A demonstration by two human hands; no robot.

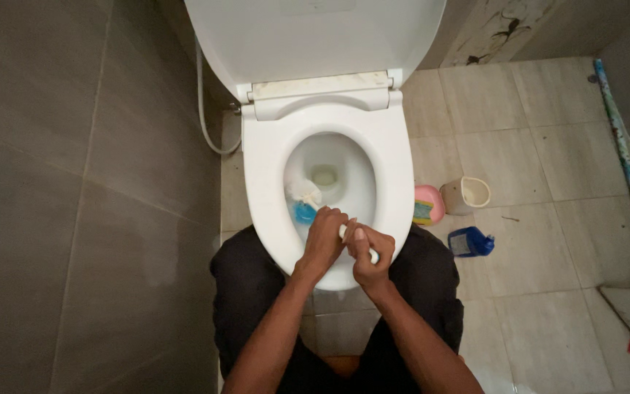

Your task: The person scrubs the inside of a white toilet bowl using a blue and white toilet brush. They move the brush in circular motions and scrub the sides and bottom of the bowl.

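Observation:
I look straight down at a white toilet (pixel 257 175) with its lid raised. My left hand (pixel 324 237) and my right hand (pixel 368 252) are both closed around the pale handle of a toilet brush (pixel 304 204). The brush's white and blue head sits low in the left side of the bowl, against the inner wall. Its handle is mostly hidden by my fingers. My dark-trousered knees flank the front of the bowl.
A grey tiled wall rises close on the left, with a white hose (pixel 205 109) beside the toilet. On the beige floor tiles to the right stand a pink container (pixel 427 205), a cream brush holder (pixel 467 195) and a blue bottle (pixel 471 241).

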